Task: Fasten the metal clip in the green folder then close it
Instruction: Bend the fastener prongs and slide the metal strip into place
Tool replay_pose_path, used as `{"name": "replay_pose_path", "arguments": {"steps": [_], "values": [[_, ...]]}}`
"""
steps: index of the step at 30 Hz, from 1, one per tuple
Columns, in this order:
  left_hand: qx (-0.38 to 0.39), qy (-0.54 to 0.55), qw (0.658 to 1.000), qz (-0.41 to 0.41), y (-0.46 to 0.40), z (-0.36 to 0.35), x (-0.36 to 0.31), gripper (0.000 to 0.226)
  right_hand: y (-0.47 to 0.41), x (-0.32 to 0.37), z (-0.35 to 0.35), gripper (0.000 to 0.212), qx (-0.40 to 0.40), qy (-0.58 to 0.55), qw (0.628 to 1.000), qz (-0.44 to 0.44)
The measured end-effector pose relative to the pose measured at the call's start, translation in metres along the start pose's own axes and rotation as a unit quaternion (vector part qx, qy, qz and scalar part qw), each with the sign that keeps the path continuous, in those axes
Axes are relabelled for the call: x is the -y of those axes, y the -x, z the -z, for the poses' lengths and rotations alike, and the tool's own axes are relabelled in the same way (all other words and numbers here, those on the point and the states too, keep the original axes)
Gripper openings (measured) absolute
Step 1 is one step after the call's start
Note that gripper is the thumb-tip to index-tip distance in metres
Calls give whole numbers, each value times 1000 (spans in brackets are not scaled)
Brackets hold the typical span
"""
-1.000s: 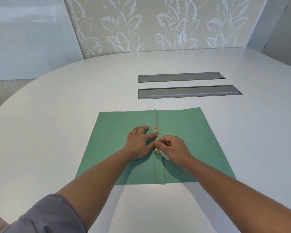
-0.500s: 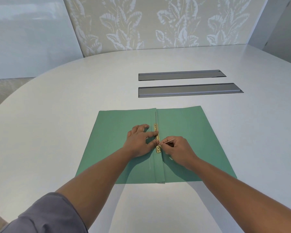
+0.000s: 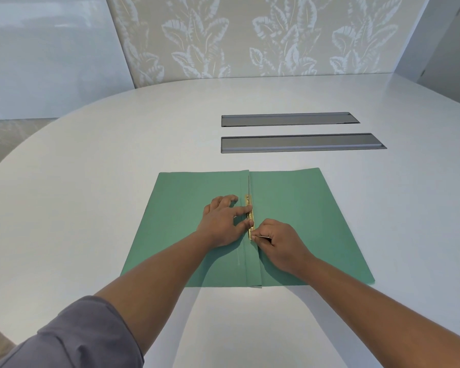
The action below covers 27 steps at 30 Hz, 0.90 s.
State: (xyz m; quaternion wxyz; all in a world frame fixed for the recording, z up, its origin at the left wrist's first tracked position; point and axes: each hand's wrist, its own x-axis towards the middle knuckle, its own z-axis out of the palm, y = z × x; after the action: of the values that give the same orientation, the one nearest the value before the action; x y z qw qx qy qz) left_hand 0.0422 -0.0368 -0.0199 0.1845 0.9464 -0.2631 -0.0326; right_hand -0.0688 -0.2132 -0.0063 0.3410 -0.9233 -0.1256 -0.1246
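The green folder (image 3: 303,208) lies open and flat on the white table. A brass metal clip (image 3: 249,208) runs along its centre fold. My left hand (image 3: 222,221) rests on the left flap, its index finger and thumb pressing on the clip's bar. My right hand (image 3: 279,240) sits just right of the fold, thumb and fingers pinched on a thin metal prong (image 3: 262,236) of the clip that points to the right at the clip's near end. The near end of the clip is partly hidden by my fingers.
The white oval table (image 3: 91,181) has two grey recessed cable trays (image 3: 300,143) beyond the folder. A leaf-patterned wall stands behind the table. My forearms cross the near part of the table.
My right hand has slid a little toward me along the fold, and the thin prong it pinches now lies lower and flatter, pointing right. The left hand has stayed on the clip.
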Motion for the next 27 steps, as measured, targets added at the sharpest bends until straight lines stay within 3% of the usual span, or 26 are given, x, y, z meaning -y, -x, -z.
{"name": "replay_pose_path", "arguments": {"steps": [6,27], "values": [[3,5,1000,1,0,0,0,54,-2,5,3,15,30,50,998,38],[4,2,1000,0,1,3,-3,53,0,4,10,14,44,44,997,45]]}}
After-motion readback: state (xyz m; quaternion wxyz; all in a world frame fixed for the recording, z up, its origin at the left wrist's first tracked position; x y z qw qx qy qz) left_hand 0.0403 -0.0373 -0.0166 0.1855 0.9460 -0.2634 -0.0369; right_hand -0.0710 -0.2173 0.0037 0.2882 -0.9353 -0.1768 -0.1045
